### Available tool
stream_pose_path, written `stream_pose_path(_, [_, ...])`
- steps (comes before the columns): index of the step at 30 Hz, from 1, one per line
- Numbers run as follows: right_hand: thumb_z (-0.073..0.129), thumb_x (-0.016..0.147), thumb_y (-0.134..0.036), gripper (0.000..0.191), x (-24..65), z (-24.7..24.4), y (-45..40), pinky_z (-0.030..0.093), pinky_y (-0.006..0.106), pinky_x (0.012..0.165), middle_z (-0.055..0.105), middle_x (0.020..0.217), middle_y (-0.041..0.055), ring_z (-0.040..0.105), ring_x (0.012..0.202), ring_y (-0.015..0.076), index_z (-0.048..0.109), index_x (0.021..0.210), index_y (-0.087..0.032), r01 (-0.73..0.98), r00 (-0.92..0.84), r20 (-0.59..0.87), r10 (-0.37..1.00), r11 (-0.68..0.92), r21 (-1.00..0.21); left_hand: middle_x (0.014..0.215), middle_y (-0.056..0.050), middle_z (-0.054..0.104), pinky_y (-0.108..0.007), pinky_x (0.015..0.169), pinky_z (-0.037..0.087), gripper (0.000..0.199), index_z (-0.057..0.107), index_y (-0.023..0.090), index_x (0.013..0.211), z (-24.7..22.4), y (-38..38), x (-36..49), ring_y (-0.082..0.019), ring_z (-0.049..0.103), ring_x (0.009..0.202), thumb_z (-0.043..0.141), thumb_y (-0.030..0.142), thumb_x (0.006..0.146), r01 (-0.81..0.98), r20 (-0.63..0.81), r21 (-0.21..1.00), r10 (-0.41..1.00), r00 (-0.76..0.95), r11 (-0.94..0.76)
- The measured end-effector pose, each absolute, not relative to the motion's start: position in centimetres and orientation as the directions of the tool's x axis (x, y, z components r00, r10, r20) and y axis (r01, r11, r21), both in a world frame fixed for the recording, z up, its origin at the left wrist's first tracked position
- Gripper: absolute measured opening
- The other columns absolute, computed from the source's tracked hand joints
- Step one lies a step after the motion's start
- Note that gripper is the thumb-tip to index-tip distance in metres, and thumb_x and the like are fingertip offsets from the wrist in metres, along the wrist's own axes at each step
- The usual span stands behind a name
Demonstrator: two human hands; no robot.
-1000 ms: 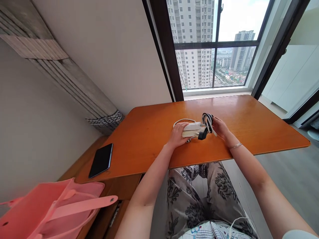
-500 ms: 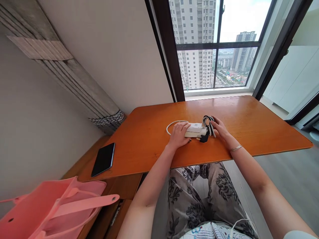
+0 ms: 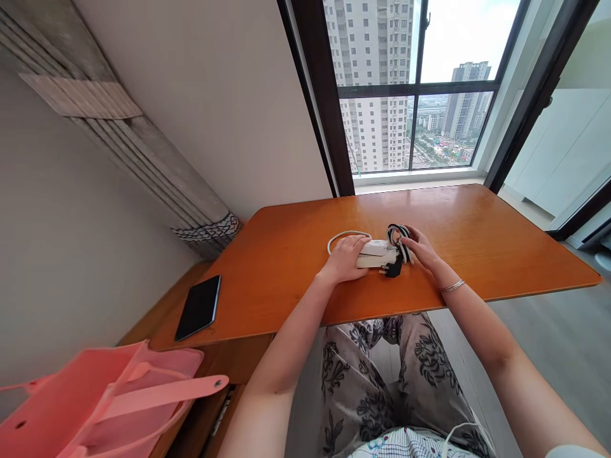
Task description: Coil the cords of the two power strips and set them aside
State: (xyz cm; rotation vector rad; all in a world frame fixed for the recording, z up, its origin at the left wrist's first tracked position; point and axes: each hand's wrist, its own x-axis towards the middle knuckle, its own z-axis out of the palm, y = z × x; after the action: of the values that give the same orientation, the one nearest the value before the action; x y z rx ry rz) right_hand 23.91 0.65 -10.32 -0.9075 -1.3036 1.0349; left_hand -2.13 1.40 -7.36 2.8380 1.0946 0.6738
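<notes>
A white power strip (image 3: 376,256) lies on the orange-brown wooden table (image 3: 296,248), and it looks like two stacked pieces. My left hand (image 3: 346,259) is closed around its left end, which the fingers hide. At the right end sits a bundled coil of black and white cable (image 3: 398,233), with my right hand (image 3: 422,248) gripping its right side between thumb and fingers. A black plug (image 3: 392,268) with metal prongs hangs out below the coil. Behind my left hand, a white cable (image 3: 337,236) loops out over the tabletop.
A black tablet (image 3: 198,307) lies at the table's left edge. Below it, at the lower left, is a pink bag (image 3: 95,401) with strap handles. A window (image 3: 415,127) stands beyond the far table edge, and a grey curtain (image 3: 157,165) hangs at left.
My left hand and the power strip have shifted slightly to the right and nearer to me. The white cable loop moved right with them. My right hand keeps to the coil.
</notes>
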Motion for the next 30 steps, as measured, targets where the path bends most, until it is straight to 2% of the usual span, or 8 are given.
stream_pose_path(3, [0.08, 0.07, -0.048, 0.053, 23.9, -10.5, 0.8, 0.045, 0.041, 0.109, 0.069, 0.124, 0.006, 0.059, 0.121, 0.0261, 0.067, 0.115, -0.024, -0.092, -0.003, 0.301, 0.954, 0.3, -0.95, 0.137, -0.014, 0.06, -0.052, 0.113, 0.038, 0.074, 0.054, 0.02, 0.135, -6.9, 1.5, -2.0, -0.036, 0.054, 0.128, 0.074, 0.048, 0.069, 0.623, 0.369, 0.195, 0.645, 0.669, -0.757])
stream_pose_path(5, [0.081, 0.069, -0.048, 0.057, 23.9, -10.8, 0.9, 0.045, 0.041, 0.108, 0.068, 0.126, 0.0063, 0.059, 0.12, 0.0263, 0.067, 0.118, -0.024, -0.099, 0.006, 0.29, 0.957, 0.289, -0.952, 0.137, -0.014, 0.061, -0.052, 0.114, 0.037, 0.07, 0.055, 0.019, 0.134, -6.5, 1.6, -1.6, -0.035, 0.053, 0.129, 0.069, 0.055, 0.076, 0.626, 0.36, 0.223, 0.66, 0.66, -0.747])
stream_pose_path(9, [0.081, 0.067, -0.05, 0.072, 23.9, -11.2, 0.9, 0.051, 0.044, 0.101, 0.068, 0.124, 0.0072, 0.064, 0.112, 0.0267, 0.061, 0.132, -0.025, -0.107, 0.009, 0.244, 0.97, 0.244, -0.964, 0.141, -0.012, 0.058, -0.047, 0.112, 0.04, 0.055, 0.05, 0.02, 0.139, -5.3, 1.8, 0.5, -0.03, 0.053, 0.132, 0.051, 0.049, 0.092, 0.63, 0.399, 0.336, 0.712, 0.578, -0.7])
stream_pose_path(14, [0.085, 0.064, -0.046, 0.082, 24.1, -11.2, 0.8, 0.053, 0.045, 0.099, 0.068, 0.125, 0.0061, 0.066, 0.111, 0.0263, 0.055, 0.138, -0.031, -0.156, -0.023, 0.283, 0.959, 0.276, -0.948, 0.145, -0.014, 0.055, -0.042, 0.112, 0.042, 0.059, 0.048, 0.017, 0.141, -4.1, 2.3, 3.8, -0.028, 0.052, 0.134, 0.055, 0.049, 0.092, 0.584, 0.393, 0.456, 0.741, 0.544, -0.671])
stream_pose_path(18, [0.087, 0.062, -0.043, 0.073, 24.1, -11.0, 0.8, 0.049, 0.045, 0.106, 0.066, 0.13, 0.0058, 0.063, 0.117, 0.026, 0.061, 0.128, -0.03, -0.208, -0.043, 0.318, 0.947, 0.303, -0.93, 0.14, -0.013, 0.06, -0.041, 0.108, 0.045, 0.052, 0.054, 0.016, 0.137, -3.5, 3.1, 4.9, -0.029, 0.057, 0.129, 0.054, 0.046, 0.094, 0.589, 0.326, 0.488, 0.761, 0.561, -0.644])
stream_pose_path(21, [0.088, 0.061, -0.042, 0.063, 24.1, -11.0, 0.8, 0.045, 0.044, 0.111, 0.068, 0.129, 0.0062, 0.061, 0.122, 0.027, 0.068, 0.119, -0.026, -0.204, -0.09, 0.323, 0.942, 0.3, -0.932, 0.127, -0.011, 0.069, -0.04, 0.1, 0.049, 0.042, 0.063, 0.018, 0.126, -3.3, 3.8, 5.0, -0.028, 0.064, 0.117, 0.05, 0.043, 0.095, 0.593, 0.267, 0.482, 0.753, 0.601, -0.644])
stream_pose_path(25, [0.085, 0.064, -0.04, 0.062, 24.1, -11.1, 0.7, 0.049, 0.044, 0.105, 0.069, 0.127, 0.0058, 0.064, 0.117, 0.0269, 0.068, 0.122, -0.026, -0.212, -0.118, 0.272, 0.955, 0.244, -0.946, 0.116, -0.007, 0.074, -0.036, 0.094, 0.052, 0.034, 0.067, 0.021, 0.117, -3.6, 4.6, 5.0, -0.024, 0.068, 0.107, 0.048, 0.04, 0.096, 0.553, 0.251, 0.491, 0.717, 0.651, -0.674])
stream_pose_path(30, [0.083, 0.061, -0.03, 0.058, 24.0, -11.0, 0.7, 0.051, 0.04, 0.102, 0.073, 0.119, 0.0029, 0.065, 0.113, 0.0255, 0.071, 0.118, -0.027, -0.238, -0.109, 0.239, 0.965, 0.208, -0.949, 0.118, -0.008, 0.072, -0.036, 0.097, 0.051, 0.033, 0.065, 0.02, 0.118, -4.3, 5.2, 5.2, -0.024, 0.066, 0.109, 0.046, 0.037, 0.096, 0.534, 0.256, 0.536, 0.729, 0.635, -0.654])
